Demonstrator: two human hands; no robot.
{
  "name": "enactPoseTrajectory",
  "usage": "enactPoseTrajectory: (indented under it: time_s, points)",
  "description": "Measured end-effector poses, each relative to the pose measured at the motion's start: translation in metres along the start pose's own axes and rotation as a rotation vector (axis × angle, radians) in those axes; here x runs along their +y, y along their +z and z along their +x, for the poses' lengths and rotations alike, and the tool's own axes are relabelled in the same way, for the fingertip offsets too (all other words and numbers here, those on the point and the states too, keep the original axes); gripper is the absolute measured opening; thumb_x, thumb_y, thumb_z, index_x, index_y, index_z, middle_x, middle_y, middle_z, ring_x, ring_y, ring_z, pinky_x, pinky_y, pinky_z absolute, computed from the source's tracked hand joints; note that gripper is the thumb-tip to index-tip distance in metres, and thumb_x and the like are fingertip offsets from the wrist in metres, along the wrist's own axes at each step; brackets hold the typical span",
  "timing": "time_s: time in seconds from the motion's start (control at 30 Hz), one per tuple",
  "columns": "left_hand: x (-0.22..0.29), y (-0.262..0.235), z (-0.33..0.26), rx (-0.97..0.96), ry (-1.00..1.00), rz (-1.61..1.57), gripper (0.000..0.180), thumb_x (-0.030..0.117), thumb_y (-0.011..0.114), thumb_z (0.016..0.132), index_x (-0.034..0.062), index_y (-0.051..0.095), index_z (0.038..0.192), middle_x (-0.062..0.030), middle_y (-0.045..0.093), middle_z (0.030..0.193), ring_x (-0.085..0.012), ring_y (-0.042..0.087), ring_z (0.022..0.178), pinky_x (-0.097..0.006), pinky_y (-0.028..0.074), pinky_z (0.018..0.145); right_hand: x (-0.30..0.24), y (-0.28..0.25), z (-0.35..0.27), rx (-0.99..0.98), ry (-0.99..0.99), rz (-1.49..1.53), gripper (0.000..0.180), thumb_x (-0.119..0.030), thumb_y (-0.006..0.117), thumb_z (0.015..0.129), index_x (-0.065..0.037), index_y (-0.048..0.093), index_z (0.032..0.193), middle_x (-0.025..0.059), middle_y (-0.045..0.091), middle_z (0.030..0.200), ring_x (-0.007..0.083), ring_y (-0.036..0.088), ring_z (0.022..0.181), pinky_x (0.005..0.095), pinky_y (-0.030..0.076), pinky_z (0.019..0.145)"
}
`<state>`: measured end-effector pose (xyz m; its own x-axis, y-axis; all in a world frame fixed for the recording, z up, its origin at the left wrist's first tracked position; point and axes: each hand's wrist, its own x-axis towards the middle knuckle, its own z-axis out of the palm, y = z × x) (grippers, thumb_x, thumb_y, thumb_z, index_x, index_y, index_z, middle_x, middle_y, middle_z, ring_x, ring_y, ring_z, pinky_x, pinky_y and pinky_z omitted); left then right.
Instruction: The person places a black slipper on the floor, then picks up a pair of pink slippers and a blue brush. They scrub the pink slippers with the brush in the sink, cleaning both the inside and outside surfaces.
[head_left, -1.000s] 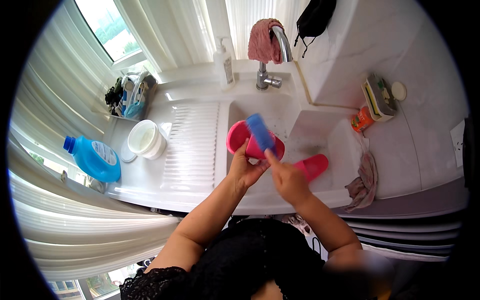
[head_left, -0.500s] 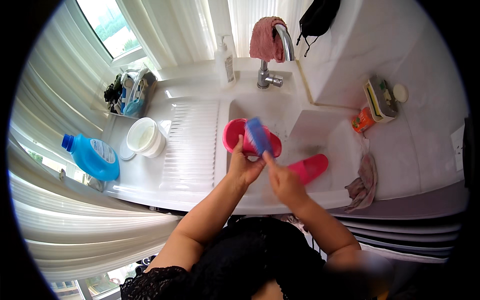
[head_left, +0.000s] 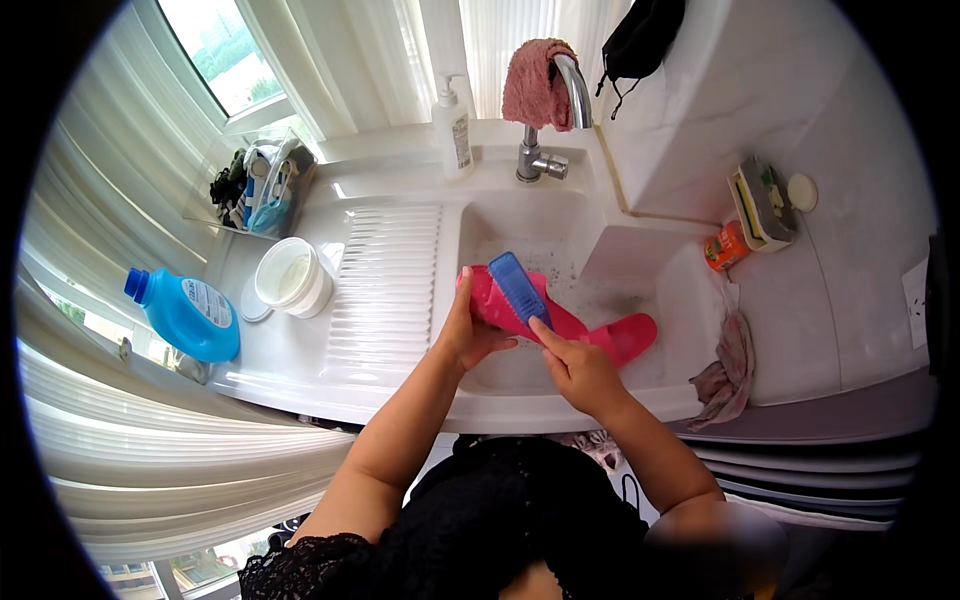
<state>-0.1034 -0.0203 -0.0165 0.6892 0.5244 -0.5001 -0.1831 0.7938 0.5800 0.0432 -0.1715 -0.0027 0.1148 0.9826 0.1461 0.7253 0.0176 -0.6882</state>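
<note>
Over the white sink [head_left: 520, 215] my left hand [head_left: 468, 330] grips a bright pink slipper [head_left: 562, 316] by its left end, thumb along the near side and fingers beneath. My right hand [head_left: 578, 368] is closed round the handle of a blue scrubbing brush [head_left: 515, 288]. The brush lies slanted across the slipper, touching or just above it; its bristles are hidden underneath. A second pink slipper [head_left: 632, 338] rests in the right part of the sink, partly behind the held one. Dark specks and a little water show on the basin floor.
A ribbed washboard [head_left: 388, 290] is left of the basin. Beyond it stand a white tub [head_left: 292, 278], a blue detergent bottle [head_left: 190, 315] and a clear bin [head_left: 262, 190]. The faucet [head_left: 530, 155], draped with a pink cloth [head_left: 538, 85], rises behind. A rag [head_left: 728, 368] hangs at right.
The held slipper has turned over and lengthened toward the right, so its open foot end no longer shows. The brush, blurred before, is now sharp and slightly lower.
</note>
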Motion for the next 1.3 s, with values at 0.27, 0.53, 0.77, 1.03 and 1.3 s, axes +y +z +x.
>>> enactPoseTrajectory:
  time_s: [0.27,0.53,0.77,1.03,1.3]
  points:
    - [-0.007,-0.020,0.028,0.193,0.049,-0.392,0.039,0.025,0.049,0.086,0.0069,0.048,0.120,-0.0133,0.057,0.111,-0.0306,0.056,0.103,-0.049,0.048,0.087,0.004,0.013,-0.008,0.127,-0.060,-0.011,0.050,-0.009,0.055,0.087,-0.016,0.048,0.135,0.0164,0.057,0.068,0.0339,0.056,0.059,0.0419,0.045,0.057]
    - [-0.019,-0.001,0.029,0.220,0.258,-0.202,0.022,0.011,0.043,0.089,-0.0006,0.057,0.102,-0.0155,0.062,0.097,-0.0282,0.060,0.092,-0.044,0.051,0.083,-0.019,0.018,0.016,0.190,-0.043,-0.190,0.053,-0.011,0.056,0.085,-0.018,0.047,0.137,0.0151,0.055,0.064,0.0334,0.056,0.055,0.0448,0.046,0.052]
    - [-0.028,0.002,0.030,0.303,0.166,-0.307,0.021,0.009,0.045,0.090,-0.0032,0.052,0.105,-0.0155,0.060,0.098,-0.0298,0.061,0.090,-0.044,0.055,0.078,-0.016,0.029,0.005,0.137,-0.041,-0.309,0.049,-0.012,0.053,0.088,-0.018,0.048,0.136,0.0150,0.054,0.064,0.0337,0.056,0.055,0.0456,0.046,0.052]
    - [0.004,-0.016,0.038,0.343,0.188,-0.461,0.015,0.005,0.042,0.088,0.0001,0.053,0.097,-0.0131,0.059,0.092,-0.0269,0.060,0.085,-0.044,0.053,0.081,-0.012,0.035,-0.018,0.044,-0.054,-0.273,0.048,-0.013,0.054,0.088,-0.017,0.049,0.135,0.0142,0.053,0.061,0.0328,0.055,0.053,0.0448,0.045,0.050]
    - [-0.031,-0.022,0.052,0.293,0.213,-0.365,0.015,0.004,0.047,0.084,-0.0019,0.056,0.095,-0.0136,0.061,0.090,-0.0277,0.061,0.086,-0.048,0.053,0.077,-0.017,0.023,0.011,0.045,0.015,-0.306,0.045,-0.015,0.048,0.091,-0.016,0.049,0.135,0.0172,0.057,0.066,0.0336,0.058,0.058,0.0456,0.046,0.054]
